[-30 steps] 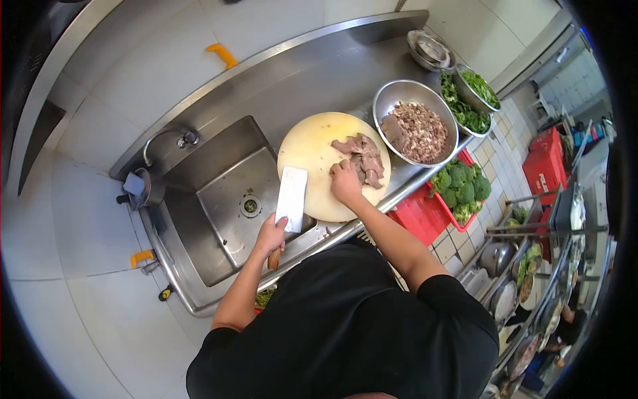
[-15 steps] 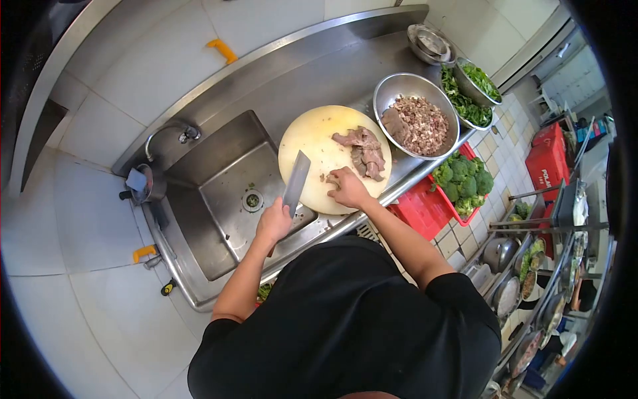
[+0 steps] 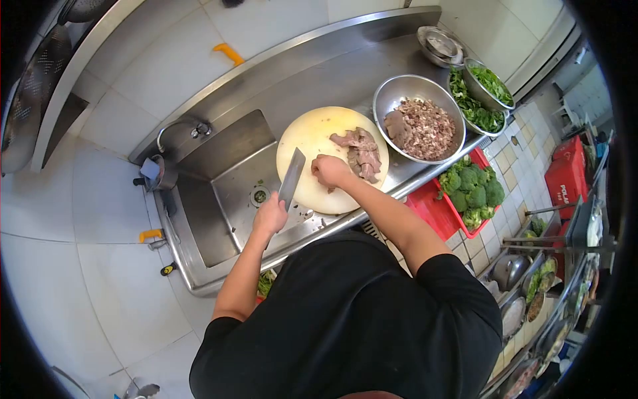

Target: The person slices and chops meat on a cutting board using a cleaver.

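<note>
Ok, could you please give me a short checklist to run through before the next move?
1. Cleaver secure in left hand: ok, fingers wrapped around it.
2. Right hand off the blade: ok, a gap shows, though they are close.
3. Right hand's contents: cannot tell, curled fingers hide them.
4. Meat pieces on the round cutting board: ok.
5. Board's footing: cannot tell, underside hidden.
6. Metal bowl upright beside the board: ok, chopped meat inside.

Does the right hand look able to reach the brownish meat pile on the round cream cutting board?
Probably yes: the right hand is over the board beside the meat pile, with nothing visible between them.
</note>
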Available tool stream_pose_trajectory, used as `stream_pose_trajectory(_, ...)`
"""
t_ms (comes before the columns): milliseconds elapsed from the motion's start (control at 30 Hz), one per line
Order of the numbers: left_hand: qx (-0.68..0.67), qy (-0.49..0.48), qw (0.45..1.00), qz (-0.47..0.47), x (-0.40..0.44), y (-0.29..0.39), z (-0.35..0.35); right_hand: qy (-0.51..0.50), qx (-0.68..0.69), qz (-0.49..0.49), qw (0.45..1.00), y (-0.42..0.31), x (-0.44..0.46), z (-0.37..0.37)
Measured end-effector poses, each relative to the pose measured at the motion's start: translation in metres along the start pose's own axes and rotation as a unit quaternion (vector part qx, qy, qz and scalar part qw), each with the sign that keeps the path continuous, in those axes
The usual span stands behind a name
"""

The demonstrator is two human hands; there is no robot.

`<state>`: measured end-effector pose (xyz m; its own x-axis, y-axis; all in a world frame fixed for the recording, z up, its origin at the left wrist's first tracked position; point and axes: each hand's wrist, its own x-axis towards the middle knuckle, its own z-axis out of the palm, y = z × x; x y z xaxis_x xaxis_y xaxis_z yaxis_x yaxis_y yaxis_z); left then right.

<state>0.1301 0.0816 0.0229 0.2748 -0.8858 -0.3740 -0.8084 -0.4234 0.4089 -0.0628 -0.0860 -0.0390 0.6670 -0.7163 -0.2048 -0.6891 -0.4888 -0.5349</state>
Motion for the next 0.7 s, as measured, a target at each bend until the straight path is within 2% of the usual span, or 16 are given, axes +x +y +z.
stream_pose_trajectory(67, 0.004, 0.008, 1.0, -0.006, -0.002, 0.005, 0.001, -0.002, -0.033, 0.01, 0.999, 0.007, 0.011, 0.0)
stream_pose_trajectory(167, -0.001, 0.016, 1.0, -0.019, -0.008, 0.01, 0.005, -0.064, -0.094, 0.026, 0.993, 0.025, 0.015, -0.006)
stream_pose_trajectory(267, -0.002, 0.014, 0.999, -0.046, -0.017, 0.018, 0.009, -0.08, 0.048, -0.034, 0.995, 0.029, -0.016, -0.017)
stream_pose_trajectory(367, 0.007, 0.008, 0.998, -0.066, -0.027, 0.023, 0.012, 0.016, 0.101, -0.099, 0.99, 0.027, -0.044, 0.009)
stream_pose_trajectory(400, 0.007, 0.013, 0.998, -0.066, -0.03, 0.024, 0.013, 0.063, 0.14, -0.078, 0.985, 0.019, -0.051, 0.019)
stream_pose_trajectory(500, 0.028, 0.004, 0.998, -0.059, -0.04, 0.031, 0.004, 0.08, 0.163, -0.058, 0.982, 0.006, -0.054, 0.028)
stream_pose_trajectory(533, 0.037, -0.004, 0.998, -0.052, -0.043, 0.037, 0.0, 0.119, 0.183, -0.035, 0.975, 0.0, -0.057, 0.03)
stream_pose_trajectory(700, 0.047, -0.024, 0.998, -0.017, -0.049, 0.047, 0.009, 0.115, 0.132, -0.089, 0.98, 0.001, -0.051, 0.03)
